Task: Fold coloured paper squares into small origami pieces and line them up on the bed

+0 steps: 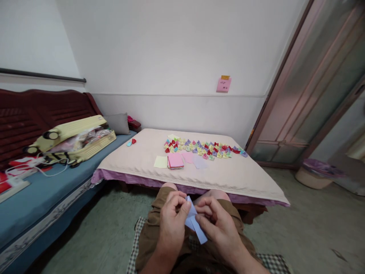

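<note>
A partly folded sheet of light blue paper [200, 231] is held between my two hands, above my lap. My left hand [174, 217] pinches its upper left part with thumb and fingers. On the other side, my right hand [218, 224] grips the paper's right edge, thumb on top. One narrow folded strip points down towards me. On the table ahead lie a stack of square paper [175, 161] with pink on top, a pale yellow sheet [161, 162], a pink sheet [188, 156] and a pale lilac sheet [200, 162].
Many small folded paper pieces [212, 148] in mixed colours spread across the cloth-covered table [137, 160]. Two more folded pieces [131, 142] lie at its left. A yellow suitcase [85, 149] rests half open on the blue sofa seat [57, 190]. A bin [313, 175] stands right.
</note>
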Action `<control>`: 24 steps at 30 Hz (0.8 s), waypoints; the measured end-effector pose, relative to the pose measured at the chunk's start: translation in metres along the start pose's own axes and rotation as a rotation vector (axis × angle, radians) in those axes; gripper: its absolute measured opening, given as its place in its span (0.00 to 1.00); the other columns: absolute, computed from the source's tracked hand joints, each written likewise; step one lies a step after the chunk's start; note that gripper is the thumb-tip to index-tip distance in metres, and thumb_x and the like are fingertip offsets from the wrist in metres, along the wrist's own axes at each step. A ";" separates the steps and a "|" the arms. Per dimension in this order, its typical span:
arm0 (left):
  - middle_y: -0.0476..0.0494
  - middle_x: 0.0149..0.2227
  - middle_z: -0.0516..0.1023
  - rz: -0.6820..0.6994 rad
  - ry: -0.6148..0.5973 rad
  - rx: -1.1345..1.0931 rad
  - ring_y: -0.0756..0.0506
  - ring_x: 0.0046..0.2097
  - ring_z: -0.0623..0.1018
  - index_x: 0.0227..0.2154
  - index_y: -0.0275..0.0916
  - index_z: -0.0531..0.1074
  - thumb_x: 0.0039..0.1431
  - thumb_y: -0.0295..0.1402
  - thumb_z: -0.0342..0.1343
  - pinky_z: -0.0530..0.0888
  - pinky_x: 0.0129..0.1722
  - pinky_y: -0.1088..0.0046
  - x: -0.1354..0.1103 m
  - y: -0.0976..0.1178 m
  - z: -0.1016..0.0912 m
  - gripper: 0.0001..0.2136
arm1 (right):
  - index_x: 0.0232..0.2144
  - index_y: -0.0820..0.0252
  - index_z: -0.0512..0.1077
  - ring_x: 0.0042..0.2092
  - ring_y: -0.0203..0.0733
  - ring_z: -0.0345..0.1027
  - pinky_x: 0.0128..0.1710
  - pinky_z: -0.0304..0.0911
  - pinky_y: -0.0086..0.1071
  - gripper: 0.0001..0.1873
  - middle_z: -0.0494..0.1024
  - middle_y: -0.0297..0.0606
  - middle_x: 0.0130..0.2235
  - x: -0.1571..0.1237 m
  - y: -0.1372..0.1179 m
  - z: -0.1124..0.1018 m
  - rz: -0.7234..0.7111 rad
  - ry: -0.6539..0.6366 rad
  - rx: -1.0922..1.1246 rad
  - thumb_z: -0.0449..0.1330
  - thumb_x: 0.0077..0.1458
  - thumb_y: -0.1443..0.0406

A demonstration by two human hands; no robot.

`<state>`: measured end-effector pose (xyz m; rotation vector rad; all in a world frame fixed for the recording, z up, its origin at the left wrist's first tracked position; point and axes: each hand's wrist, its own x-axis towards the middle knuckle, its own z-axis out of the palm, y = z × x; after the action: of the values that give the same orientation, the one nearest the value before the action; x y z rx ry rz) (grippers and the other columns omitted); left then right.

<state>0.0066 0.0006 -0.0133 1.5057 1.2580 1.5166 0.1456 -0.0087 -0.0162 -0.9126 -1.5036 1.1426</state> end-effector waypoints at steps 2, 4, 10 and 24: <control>0.42 0.35 0.73 -0.017 -0.006 -0.023 0.44 0.38 0.74 0.20 0.38 0.69 0.54 0.32 0.55 0.68 0.36 0.70 0.001 -0.001 0.000 0.10 | 0.34 0.57 0.62 0.29 0.35 0.68 0.28 0.61 0.27 0.07 0.76 0.32 0.29 0.001 -0.003 0.000 0.055 -0.003 0.042 0.59 0.53 0.68; 0.42 0.35 0.73 -0.034 -0.008 -0.033 0.44 0.38 0.73 0.19 0.37 0.69 0.53 0.33 0.56 0.67 0.36 0.70 0.002 -0.001 0.000 0.10 | 0.34 0.56 0.62 0.28 0.34 0.67 0.27 0.60 0.26 0.08 0.76 0.31 0.29 0.002 -0.005 -0.001 0.107 0.001 0.081 0.59 0.52 0.68; 0.40 0.37 0.73 -0.110 0.028 -0.049 0.46 0.35 0.71 0.16 0.36 0.67 0.48 0.33 0.59 0.65 0.31 0.73 0.006 -0.004 -0.002 0.11 | 0.32 0.56 0.60 0.24 0.31 0.62 0.24 0.54 0.25 0.11 0.75 0.29 0.26 0.004 -0.008 0.000 0.175 -0.012 0.178 0.60 0.50 0.69; 0.46 0.40 0.72 -0.028 0.110 -0.127 0.50 0.32 0.75 0.39 0.39 0.70 0.46 0.24 0.60 0.73 0.34 0.73 -0.008 0.003 0.008 0.15 | 0.36 0.56 0.64 0.28 0.35 0.66 0.28 0.60 0.28 0.11 0.77 0.33 0.29 -0.001 -0.004 -0.001 0.059 0.077 0.126 0.62 0.54 0.60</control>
<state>0.0157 -0.0061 -0.0147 1.3338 1.2150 1.6482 0.1473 -0.0109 -0.0127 -0.9099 -1.3347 1.2169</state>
